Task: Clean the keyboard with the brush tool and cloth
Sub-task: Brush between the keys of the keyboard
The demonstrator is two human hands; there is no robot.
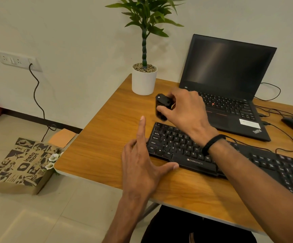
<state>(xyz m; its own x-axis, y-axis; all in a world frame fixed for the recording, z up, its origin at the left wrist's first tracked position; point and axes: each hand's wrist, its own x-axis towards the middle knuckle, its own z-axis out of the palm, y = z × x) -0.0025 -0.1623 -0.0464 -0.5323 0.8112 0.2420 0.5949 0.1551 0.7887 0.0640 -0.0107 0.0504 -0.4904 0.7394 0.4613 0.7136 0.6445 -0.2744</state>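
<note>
Our right hand grips the black brush tool above the keyboard; our left hand rests spread wide, empty, at its left end on the table.

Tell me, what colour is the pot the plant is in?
White. The pot shows clearly in the head view.

The worktop is bare along its left edge. A potted plant blocks the far left corner, a laptop the far edge, a keyboard the near right.
</note>
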